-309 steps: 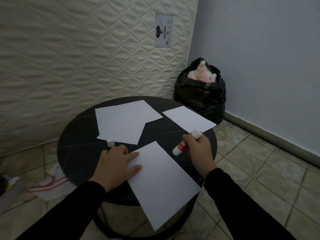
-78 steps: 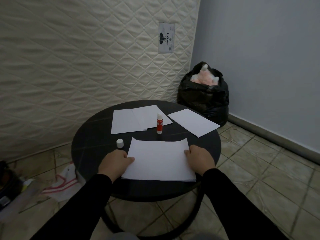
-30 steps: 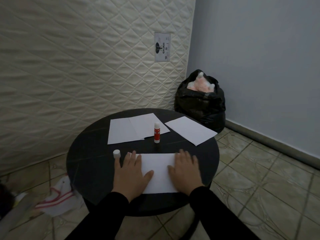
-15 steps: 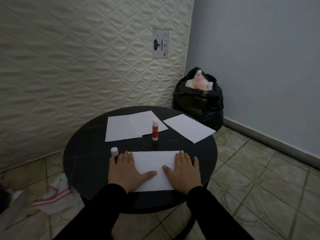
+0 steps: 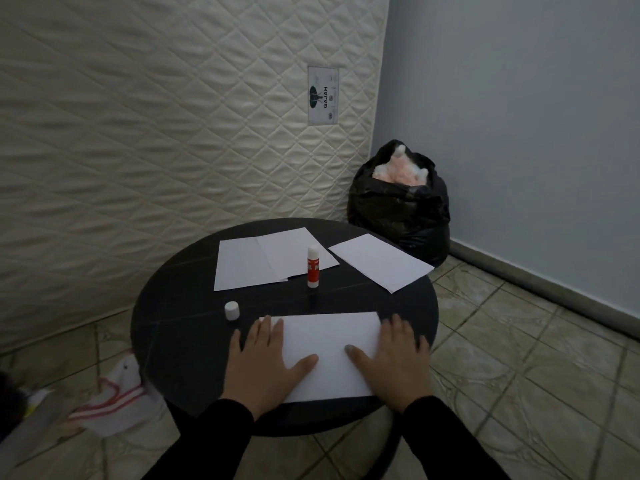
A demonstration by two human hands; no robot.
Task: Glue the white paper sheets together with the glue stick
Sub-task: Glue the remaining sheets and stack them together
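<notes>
Matt white paper sheet (image 5: 329, 351) on a dark, faintly glossy table (image 5: 180, 327); quilted cloth mattress (image 5: 156, 133); shiny plastic bag (image 5: 398, 216).

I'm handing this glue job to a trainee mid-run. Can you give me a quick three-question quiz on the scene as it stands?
1. True or false: the glue stick stands upright with its cap off.
2. Which hand lies nearer the cap: A the left hand, B the right hand?
3. What do both hands press flat on the table?

Key: 1 true. 2 A. 3 The nearest paper sheet, one hand at each end.
</notes>
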